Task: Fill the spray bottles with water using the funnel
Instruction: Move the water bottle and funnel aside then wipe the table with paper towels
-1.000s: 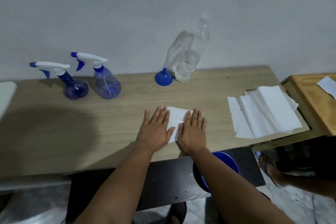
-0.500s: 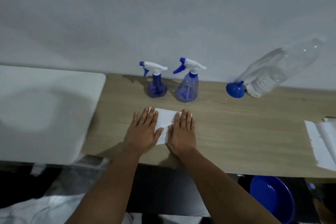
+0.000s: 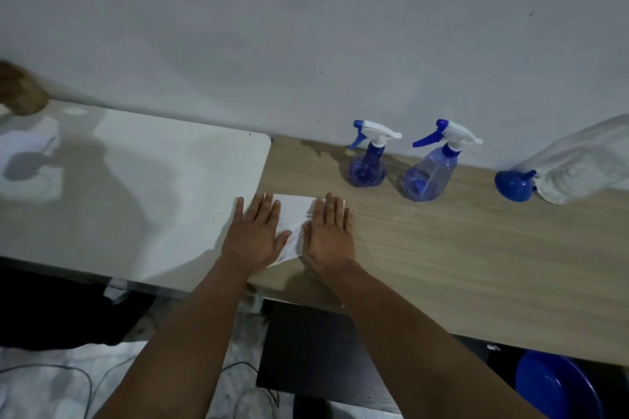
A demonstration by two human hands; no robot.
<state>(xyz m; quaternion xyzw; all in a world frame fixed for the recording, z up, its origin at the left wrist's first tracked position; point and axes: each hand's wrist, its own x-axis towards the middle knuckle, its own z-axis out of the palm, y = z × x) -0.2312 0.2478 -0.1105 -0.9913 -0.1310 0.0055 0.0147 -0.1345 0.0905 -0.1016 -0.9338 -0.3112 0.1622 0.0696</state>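
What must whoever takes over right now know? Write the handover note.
Left hand and right hand: both flat and open on a white tissue at the wooden table's near edge, holding nothing.
Two spray bottles stand capped by the wall; funnel and clear water bottle to their right.
Done: no filling visible.
Left: uncap sprayers, seat funnel, pour water, recap.
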